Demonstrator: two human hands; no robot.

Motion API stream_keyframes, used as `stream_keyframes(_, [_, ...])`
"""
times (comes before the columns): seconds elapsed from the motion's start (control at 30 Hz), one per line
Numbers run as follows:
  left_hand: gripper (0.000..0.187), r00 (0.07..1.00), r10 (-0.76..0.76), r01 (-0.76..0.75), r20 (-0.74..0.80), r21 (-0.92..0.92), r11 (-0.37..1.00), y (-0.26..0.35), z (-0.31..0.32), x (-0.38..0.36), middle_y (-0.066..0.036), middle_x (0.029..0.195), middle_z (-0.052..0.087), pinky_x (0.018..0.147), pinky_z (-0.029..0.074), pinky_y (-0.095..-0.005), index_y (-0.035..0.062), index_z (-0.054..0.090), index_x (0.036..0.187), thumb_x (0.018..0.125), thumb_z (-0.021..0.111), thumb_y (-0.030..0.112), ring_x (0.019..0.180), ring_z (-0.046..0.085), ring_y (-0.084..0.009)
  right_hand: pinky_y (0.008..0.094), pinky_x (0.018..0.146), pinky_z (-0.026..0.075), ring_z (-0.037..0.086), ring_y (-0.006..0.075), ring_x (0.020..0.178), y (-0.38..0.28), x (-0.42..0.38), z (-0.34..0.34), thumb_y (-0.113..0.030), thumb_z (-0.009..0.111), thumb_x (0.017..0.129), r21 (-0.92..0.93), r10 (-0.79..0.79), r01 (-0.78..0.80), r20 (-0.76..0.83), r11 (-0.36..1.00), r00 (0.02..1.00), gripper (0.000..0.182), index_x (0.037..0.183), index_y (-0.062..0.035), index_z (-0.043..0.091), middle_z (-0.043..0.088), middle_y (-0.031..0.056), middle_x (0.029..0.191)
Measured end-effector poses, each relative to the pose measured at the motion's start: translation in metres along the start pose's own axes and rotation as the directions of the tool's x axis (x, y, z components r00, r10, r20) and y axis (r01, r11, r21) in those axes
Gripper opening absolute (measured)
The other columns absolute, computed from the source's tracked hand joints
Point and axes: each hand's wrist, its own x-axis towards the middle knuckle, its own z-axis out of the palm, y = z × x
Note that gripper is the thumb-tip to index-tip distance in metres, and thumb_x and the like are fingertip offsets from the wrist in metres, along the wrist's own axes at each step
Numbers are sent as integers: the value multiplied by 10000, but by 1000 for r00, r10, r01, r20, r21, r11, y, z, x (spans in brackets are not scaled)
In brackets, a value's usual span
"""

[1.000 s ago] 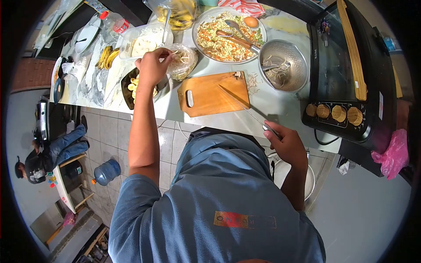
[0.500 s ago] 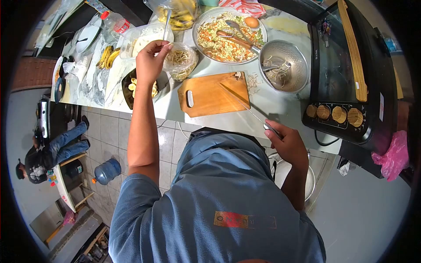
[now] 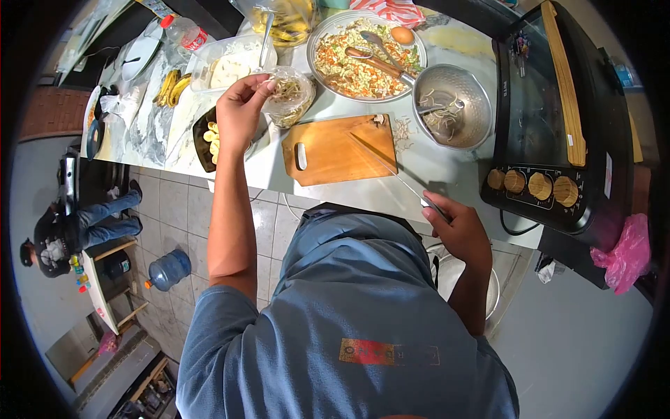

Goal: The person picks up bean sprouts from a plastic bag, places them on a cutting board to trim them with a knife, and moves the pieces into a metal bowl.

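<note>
My left hand (image 3: pixel 241 105) pinches the edge of a clear plastic bag (image 3: pixel 289 98) with thin brownish strands in it. My right hand (image 3: pixel 453 227) is closed around the handle of a knife (image 3: pixel 408 185), whose blade reaches over a wooden cutting board (image 3: pixel 331 150). A small pale scrap lies at the board's top right corner, with thin shreds on the counter beside it. Right of the board, a metal bowl (image 3: pixel 478 105) holds a utensil and some strands. Behind the board sits a round tray (image 3: pixel 314 70) of chopped vegetables with utensils and an egg (image 3: pixel 402 35).
A black toaster oven (image 3: pixel 534 126) stands at the right. Along the back left are a plastic container (image 3: pixel 202 73), bananas (image 3: pixel 171 89) and a bottle (image 3: pixel 185 35). A dark container of cut pieces (image 3: pixel 211 140) is near the front edge. Another person (image 3: pixel 63 241) stands far left.
My left hand has shifted very slightly, still at the bag. My right hand and the knife are nearly unchanged. The other person at the far left has moved a little.
</note>
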Motion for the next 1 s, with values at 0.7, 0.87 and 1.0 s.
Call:
stream_keyframes(0.7, [200,957,-289,290,27,-101,952,-40,39,-83,-75,894,747,764,541,-226,-67,687,1067,942,744,77,814,692,-102,313,661,534,679,157,639,-5,12,-11,-314,711,950,-34,-19,22,86,999,996,437,1312,-72,676,736,136,818])
stream_keyframes(0.87, [165,955,-280,282,94,-11,959,-68,43,-84,-52,881,747,696,527,-230,-38,705,1015,948,742,108,760,670,-79,313,661,536,681,160,638,-2,13,-11,-314,712,949,-39,-24,27,86,999,996,437,1313,-74,677,737,134,823])
stream_keyframes(1.0, [177,966,-255,243,44,177,954,-64,45,-85,-45,856,743,647,518,-229,-3,727,973,936,760,167,727,664,-75,309,659,534,672,149,633,-1,11,-11,-317,711,951,-45,-24,27,82,999,996,434,1312,-79,680,735,126,814])
